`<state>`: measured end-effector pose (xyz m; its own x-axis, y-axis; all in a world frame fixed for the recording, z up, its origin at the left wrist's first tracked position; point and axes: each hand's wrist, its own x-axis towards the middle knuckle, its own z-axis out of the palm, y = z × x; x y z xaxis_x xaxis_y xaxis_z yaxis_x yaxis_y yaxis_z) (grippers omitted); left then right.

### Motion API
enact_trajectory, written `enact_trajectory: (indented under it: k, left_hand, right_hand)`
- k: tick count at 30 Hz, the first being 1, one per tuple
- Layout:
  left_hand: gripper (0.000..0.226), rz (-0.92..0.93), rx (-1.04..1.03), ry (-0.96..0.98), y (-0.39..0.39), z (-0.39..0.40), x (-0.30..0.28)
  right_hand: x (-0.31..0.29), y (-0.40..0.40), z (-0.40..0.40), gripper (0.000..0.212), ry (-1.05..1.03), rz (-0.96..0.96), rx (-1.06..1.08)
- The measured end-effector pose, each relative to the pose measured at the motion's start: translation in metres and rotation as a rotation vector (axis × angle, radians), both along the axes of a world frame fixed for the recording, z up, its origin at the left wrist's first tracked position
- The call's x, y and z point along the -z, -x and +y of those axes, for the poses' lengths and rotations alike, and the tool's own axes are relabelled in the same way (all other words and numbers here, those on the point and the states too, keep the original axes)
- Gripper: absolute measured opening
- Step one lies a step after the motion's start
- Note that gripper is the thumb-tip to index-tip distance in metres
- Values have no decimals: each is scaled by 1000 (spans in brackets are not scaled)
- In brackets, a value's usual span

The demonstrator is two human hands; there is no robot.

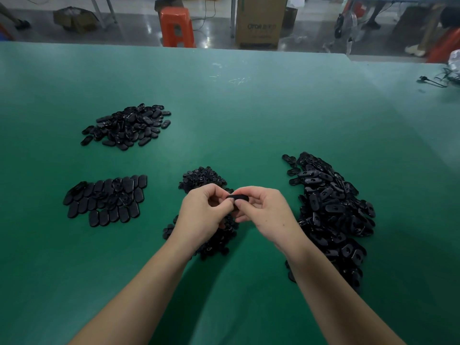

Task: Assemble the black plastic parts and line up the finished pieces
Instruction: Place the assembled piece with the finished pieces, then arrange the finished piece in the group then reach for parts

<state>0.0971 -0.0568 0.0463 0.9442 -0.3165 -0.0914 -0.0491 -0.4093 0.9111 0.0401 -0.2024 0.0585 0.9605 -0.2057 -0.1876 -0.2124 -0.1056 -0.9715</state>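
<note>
Both hands meet above the middle of the green table. My left hand and my right hand pinch one black oval plastic part between their fingertips. Under the hands lies a heap of small black parts, partly hidden by my left hand. A long pile of black oval pieces with slots runs down the right. At the left, flat oval pieces lie in overlapping rows. Farther back on the left sits another loose pile.
Beyond the table's far edge stand an orange plastic stool and a cardboard box. Black cables lie at the table's far right edge. Bare green mat stretches behind the piles and near me.
</note>
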Motion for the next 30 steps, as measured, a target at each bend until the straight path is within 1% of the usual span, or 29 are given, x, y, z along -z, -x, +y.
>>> enact_trajectory:
  k: [7,13,16,18,19,21,22,24,25,27,30]
  left_hand:
    - [15,-28,38,12,1,3,0]
    - [15,-85,46,-83,5,4,4]
    - [14,-119,36,-94,5,5,6]
    - [12,-210,57,-143,6,7,7]
    - [16,-293,86,-198,6,8,8]
    - [28,-477,164,-336,8,10,10]
    - [29,-568,178,-393,8,11,10]
    - [24,-749,170,-458,10,14,10]
    - [23,-819,164,-473,10,15,10]
    - [24,-884,175,-483,11,17,13]
    - [20,-804,184,-433,11,22,18]
  right_hand:
    - [11,-1,3,25,-40,-15,75]
    - [22,-2,4,25,63,-10,73]
    - [23,-1,5,25,71,-12,64]
    - [23,-1,5,24,97,-11,41]
    - [23,-1,5,23,127,-9,24]
    - [23,0,4,22,241,-15,-23]
    - [23,1,3,22,320,-22,-51]
    - [23,3,3,22,422,-46,-92]
    - [24,4,3,21,426,-59,-101]
    - [24,4,2,20,405,-67,-122]
    - [25,3,1,18,416,-67,-171]
